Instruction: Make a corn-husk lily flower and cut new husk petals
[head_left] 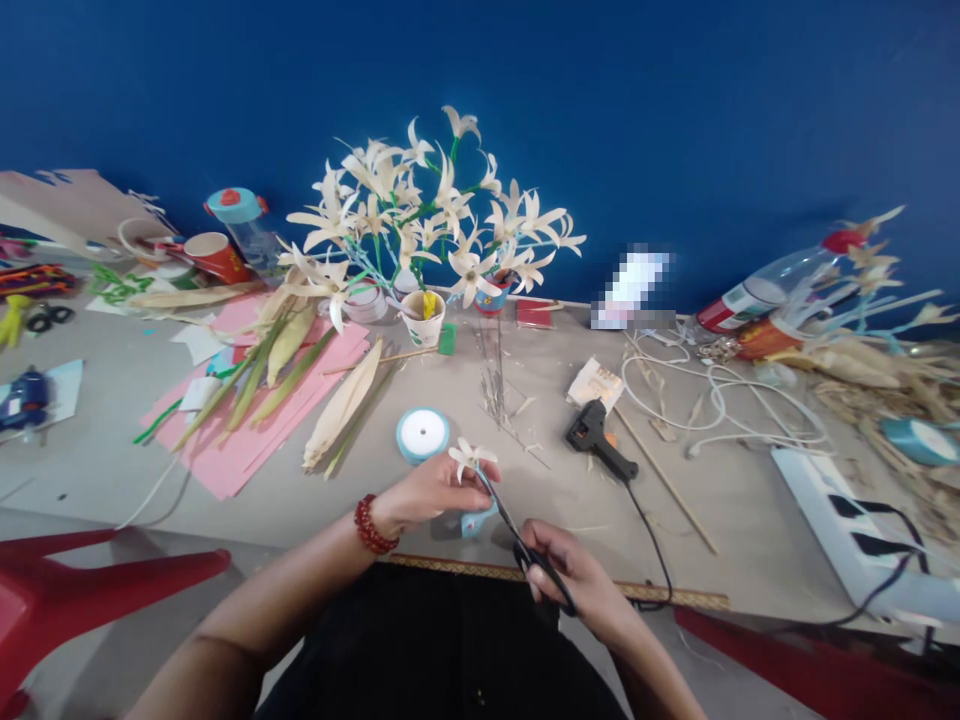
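Observation:
Between the closed fingers of my left hand [427,492] is a small cream-white craft flower [466,456], its petals facing up. My right hand [581,572] grips a pair of black-handled scissors [556,582] with fingers in the loops. The blades point up and left, reaching close to the base of the flower. Whether they touch it, I cannot tell. A light-blue piece [477,522] lies under my hands, partly hidden. Just beyond my left hand, a roll of light-blue tape [423,434] with a white face lies flat on the table.
Cups of finished white flowers [424,320] stand along the blue wall. Corn husks [345,405] and pink paper [225,465] lie left. Thin wires [495,395], a black glue gun [600,440], a stick [667,480], white cable and a power strip [847,530] spread to the right.

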